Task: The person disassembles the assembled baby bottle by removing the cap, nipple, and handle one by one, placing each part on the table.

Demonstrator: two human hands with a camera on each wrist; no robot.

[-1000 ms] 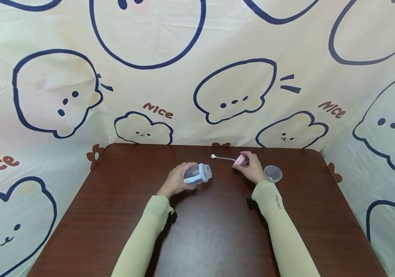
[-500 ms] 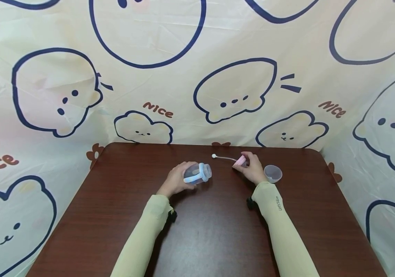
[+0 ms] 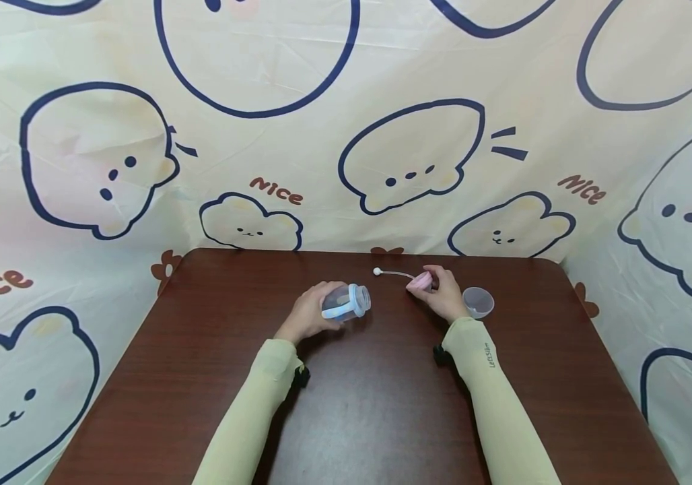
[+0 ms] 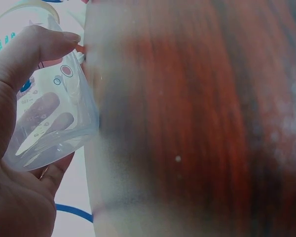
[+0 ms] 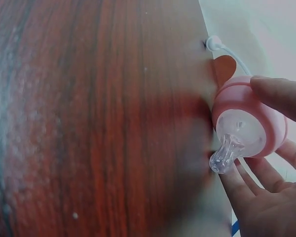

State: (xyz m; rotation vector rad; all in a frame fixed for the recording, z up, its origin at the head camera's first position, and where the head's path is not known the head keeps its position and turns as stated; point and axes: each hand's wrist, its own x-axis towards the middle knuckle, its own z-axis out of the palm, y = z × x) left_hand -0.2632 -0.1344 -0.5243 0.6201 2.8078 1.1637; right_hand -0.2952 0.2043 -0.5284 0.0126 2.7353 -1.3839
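Observation:
In the head view my left hand (image 3: 306,318) grips a clear baby bottle (image 3: 340,304) with a pale blue ring and strap. The bottle is tilted, its uncapped mouth facing right. The left wrist view shows the thumb (image 4: 44,47) on one side of the clear wall, fingers behind it. My right hand (image 3: 445,298) holds a pink bottle collar (image 5: 249,118) by its rim. A clear nipple (image 5: 224,153) points out of the collar toward the wrist camera. From the collar's other side a thin straw (image 3: 394,273) runs left to a white ball (image 3: 377,271).
A translucent cup-shaped cover (image 3: 478,302) stands on the brown table (image 3: 370,404), just right of my right hand. Behind the table's far edge hangs a cream cloth (image 3: 316,155) printed with cartoon bears. More of the cloth is at both sides.
The pink collar turns slightly in my right hand, and the straw's white ball shifts a little to the right. My left hand and the bottle stay almost still.

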